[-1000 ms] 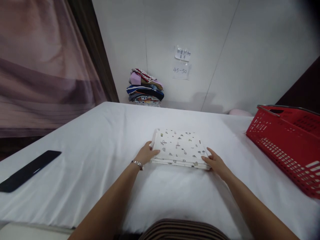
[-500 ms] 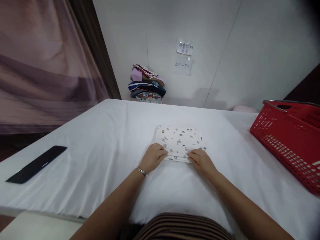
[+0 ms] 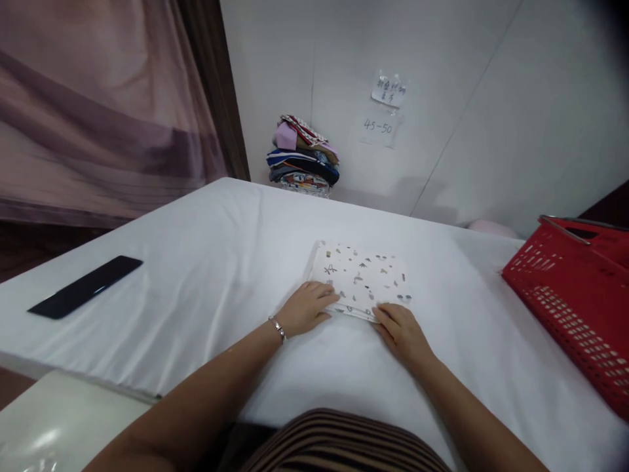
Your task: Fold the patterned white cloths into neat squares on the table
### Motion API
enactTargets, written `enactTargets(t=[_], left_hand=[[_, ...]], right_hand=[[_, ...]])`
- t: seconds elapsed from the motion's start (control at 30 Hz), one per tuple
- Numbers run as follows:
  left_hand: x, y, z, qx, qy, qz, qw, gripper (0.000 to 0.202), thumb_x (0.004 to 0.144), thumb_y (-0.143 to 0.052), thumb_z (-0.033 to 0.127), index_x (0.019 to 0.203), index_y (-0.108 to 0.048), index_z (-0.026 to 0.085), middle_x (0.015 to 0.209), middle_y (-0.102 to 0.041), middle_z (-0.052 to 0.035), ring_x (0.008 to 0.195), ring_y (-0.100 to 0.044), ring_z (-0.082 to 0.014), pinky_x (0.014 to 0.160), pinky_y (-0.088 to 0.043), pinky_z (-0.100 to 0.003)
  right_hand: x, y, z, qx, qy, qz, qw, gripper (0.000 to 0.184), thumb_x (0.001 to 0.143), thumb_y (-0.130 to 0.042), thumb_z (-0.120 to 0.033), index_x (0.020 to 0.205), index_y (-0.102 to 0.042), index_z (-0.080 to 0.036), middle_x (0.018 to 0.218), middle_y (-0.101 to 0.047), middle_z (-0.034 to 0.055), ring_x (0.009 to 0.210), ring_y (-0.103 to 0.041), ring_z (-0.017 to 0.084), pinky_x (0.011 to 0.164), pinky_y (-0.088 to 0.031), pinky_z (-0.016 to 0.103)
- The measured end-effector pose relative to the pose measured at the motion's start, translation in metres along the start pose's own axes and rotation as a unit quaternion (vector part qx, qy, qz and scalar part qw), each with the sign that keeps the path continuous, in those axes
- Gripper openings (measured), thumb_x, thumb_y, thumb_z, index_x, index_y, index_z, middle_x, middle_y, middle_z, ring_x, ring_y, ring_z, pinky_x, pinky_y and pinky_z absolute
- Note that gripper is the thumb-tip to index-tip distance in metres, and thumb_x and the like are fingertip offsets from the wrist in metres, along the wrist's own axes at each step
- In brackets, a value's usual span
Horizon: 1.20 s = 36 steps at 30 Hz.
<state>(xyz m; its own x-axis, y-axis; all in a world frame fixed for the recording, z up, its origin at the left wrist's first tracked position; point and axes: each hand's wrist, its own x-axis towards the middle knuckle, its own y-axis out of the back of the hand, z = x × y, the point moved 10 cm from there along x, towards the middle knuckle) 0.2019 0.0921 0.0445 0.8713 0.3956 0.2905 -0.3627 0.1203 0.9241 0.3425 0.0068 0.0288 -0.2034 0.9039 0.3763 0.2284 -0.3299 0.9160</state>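
A white folded cloth (image 3: 363,275) with small scattered leaf and shape prints lies flat on the white-covered table, its layers showing along the near edge. My left hand (image 3: 305,308), with a silver bracelet at the wrist, rests on the near left corner; its fingers lie flat on the fabric and the thumb is apart, below the edge. At the near right corner my right hand (image 3: 403,331) has its fingertips on top and the thumb by the edge, closed on the cloth; the thumb tip is partly hidden.
A red perforated basket (image 3: 580,295) with a metal handle stands on the right. To the left lies a flat black object (image 3: 88,286). Beyond the table's far edge, a stack of folded fabrics (image 3: 303,157) is against the wall, near paper signs (image 3: 379,128). A pinkish curtain (image 3: 88,118) hangs at left.
My left hand has gone from pinching the near edge to lying flatter with its fingers spread. The right hand stays at its corner. The camera view has shifted and tilted slightly.
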Motion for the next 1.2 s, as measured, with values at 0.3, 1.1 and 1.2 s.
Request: enactTargets(t=[0.3, 1.1, 1.2], left_hand=[[-0.009, 0.003, 0.002, 0.062, -0.044, 0.05, 0.996, 0.037, 0.085, -0.037, 0.008, 0.119, -0.043, 0.02, 0.115, -0.052, -0.0067, 0.108, -0.043, -0.0177, 0.091, -0.035, -0.036], [0.028, -0.014, 0.053, 0.072, -0.002, 0.038, 0.997, 0.064, 0.074, -0.056, 0.031, 0.131, -0.03, 0.02, 0.13, -0.041, -0.0084, 0.121, -0.033, -0.0242, 0.103, -0.016, -0.044], [0.048, -0.028, 0.065, 0.074, 0.012, 0.041, 0.996, 0.069, 0.074, -0.055, 0.034, 0.134, -0.024, 0.019, 0.133, -0.038, -0.0095, 0.122, -0.031, -0.0247, 0.102, -0.018, -0.044]], right_hand=[[-0.03, 0.001, 0.016, -0.114, 0.045, -0.02, 0.992, 0.053, 0.082, -0.034, -0.003, 0.131, -0.038, -0.023, 0.132, -0.044, 0.0073, 0.123, -0.036, 0.021, 0.099, -0.028, 0.045], [-0.02, 0.044, 0.027, -0.082, 0.142, -0.019, 0.986, 0.073, 0.073, -0.031, 0.004, 0.139, -0.016, -0.024, 0.134, -0.04, 0.0095, 0.123, -0.037, 0.019, 0.094, -0.043, 0.039], [-0.011, 0.056, 0.031, -0.075, 0.13, -0.012, 0.989, 0.073, 0.072, -0.031, 0.005, 0.139, -0.018, -0.022, 0.131, -0.042, 0.0115, 0.12, -0.04, 0.02, 0.092, -0.044, 0.04]])
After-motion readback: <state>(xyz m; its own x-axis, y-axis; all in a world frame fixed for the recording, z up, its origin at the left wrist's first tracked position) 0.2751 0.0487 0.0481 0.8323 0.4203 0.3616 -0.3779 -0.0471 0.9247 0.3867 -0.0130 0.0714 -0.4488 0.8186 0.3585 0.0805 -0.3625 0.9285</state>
